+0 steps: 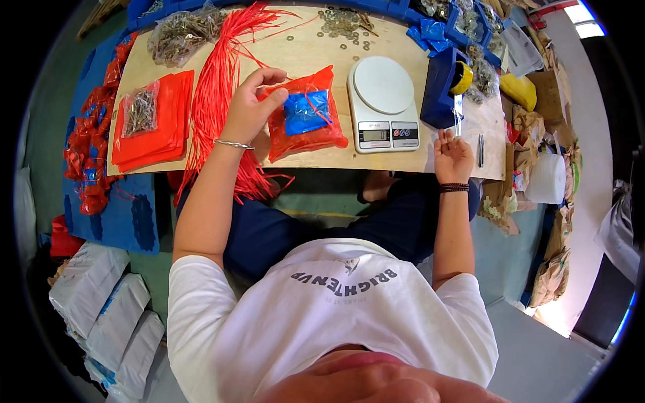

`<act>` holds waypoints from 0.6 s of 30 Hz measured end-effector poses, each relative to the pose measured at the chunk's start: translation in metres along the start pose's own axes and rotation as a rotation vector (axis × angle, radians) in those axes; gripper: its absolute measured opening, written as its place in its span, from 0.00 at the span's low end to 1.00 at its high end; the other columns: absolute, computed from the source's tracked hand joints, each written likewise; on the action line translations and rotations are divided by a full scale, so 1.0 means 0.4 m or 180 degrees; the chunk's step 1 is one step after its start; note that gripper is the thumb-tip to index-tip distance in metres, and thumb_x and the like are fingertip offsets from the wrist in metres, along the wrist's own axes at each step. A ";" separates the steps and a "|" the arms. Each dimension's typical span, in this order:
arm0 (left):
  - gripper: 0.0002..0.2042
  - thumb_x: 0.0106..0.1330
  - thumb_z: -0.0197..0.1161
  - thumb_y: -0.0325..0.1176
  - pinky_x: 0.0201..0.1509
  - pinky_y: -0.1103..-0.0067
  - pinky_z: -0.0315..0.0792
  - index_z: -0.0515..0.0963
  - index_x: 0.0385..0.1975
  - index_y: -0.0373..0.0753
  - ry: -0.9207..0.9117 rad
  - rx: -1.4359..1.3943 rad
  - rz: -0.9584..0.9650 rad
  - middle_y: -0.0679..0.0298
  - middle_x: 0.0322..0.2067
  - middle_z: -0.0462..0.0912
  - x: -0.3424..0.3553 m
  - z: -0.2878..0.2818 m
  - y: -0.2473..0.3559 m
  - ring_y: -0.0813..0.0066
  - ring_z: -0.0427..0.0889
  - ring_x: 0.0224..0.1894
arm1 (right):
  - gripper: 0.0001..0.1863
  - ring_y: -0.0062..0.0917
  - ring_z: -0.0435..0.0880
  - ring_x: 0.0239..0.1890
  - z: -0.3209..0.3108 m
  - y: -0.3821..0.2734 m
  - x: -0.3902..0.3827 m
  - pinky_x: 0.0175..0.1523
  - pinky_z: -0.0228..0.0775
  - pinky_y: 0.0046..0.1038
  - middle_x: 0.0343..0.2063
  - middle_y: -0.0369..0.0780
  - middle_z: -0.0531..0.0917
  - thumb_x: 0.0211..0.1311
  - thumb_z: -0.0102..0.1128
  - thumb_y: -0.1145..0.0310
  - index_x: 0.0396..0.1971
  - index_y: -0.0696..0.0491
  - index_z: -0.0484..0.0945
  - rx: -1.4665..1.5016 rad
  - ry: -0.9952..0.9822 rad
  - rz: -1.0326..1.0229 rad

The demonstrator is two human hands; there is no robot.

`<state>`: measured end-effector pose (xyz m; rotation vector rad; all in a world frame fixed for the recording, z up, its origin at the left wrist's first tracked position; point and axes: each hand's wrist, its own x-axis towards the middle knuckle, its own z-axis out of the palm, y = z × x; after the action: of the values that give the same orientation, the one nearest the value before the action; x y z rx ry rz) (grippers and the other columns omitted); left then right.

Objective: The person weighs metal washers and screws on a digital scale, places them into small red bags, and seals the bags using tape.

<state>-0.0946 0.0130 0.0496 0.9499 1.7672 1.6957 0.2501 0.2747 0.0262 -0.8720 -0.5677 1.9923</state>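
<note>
A filled red plastic bag (306,142) lies on the wooden table, with a blue packet (306,113) showing on its upper face and a thin red string across it. At its upper left corner is my left hand (254,101), thumb and forefinger spread apart over the bag. My right hand (453,160) is palm up at the table's front edge, right of the white digital scale (384,94). Its curled fingertips meet a shiny strip of tape (458,114) hanging below the yellow tape roll (461,78) on a blue dispenser (438,91).
Red string strands (218,101) hang over the front edge. Left of them, a packet of metal parts (140,111) rests on flat red bags (176,121). Loose washers (341,27) lie at the back; a pen (481,150) lies right. Filled red bags (94,144) are heaped at far left.
</note>
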 end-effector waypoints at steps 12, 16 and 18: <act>0.53 0.31 0.77 0.35 0.68 0.63 0.54 0.56 0.65 0.46 -0.1018 0.2335 0.1167 0.53 0.61 0.60 -0.035 0.032 -0.001 0.52 0.57 0.64 | 0.05 0.17 0.68 0.21 -0.016 0.014 0.098 0.25 0.61 0.19 0.21 0.32 0.72 0.64 0.54 0.66 0.28 0.48 0.71 -0.1042 -0.0534 0.1379; 0.51 0.33 0.76 0.36 0.68 0.63 0.54 0.56 0.65 0.46 -0.1120 0.2274 0.1318 0.53 0.60 0.61 -0.012 0.031 -0.002 0.51 0.60 0.63 | 0.05 0.16 0.64 0.21 0.005 0.009 0.058 0.25 0.58 0.18 0.21 0.31 0.68 0.67 0.51 0.67 0.31 0.51 0.70 0.0005 -0.0869 0.1835; 0.50 0.34 0.76 0.38 0.68 0.64 0.54 0.57 0.64 0.44 -0.1188 0.2261 0.1231 0.53 0.61 0.61 -0.012 0.023 0.019 0.53 0.59 0.64 | 0.06 0.15 0.62 0.21 0.032 0.020 0.042 0.24 0.56 0.18 0.21 0.31 0.65 0.69 0.49 0.68 0.32 0.54 0.71 0.0672 -0.1166 0.1958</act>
<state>-0.0835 0.0151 0.0559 1.8730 2.0283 0.9530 0.2297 0.2841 0.0231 -0.5911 -0.2916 2.7470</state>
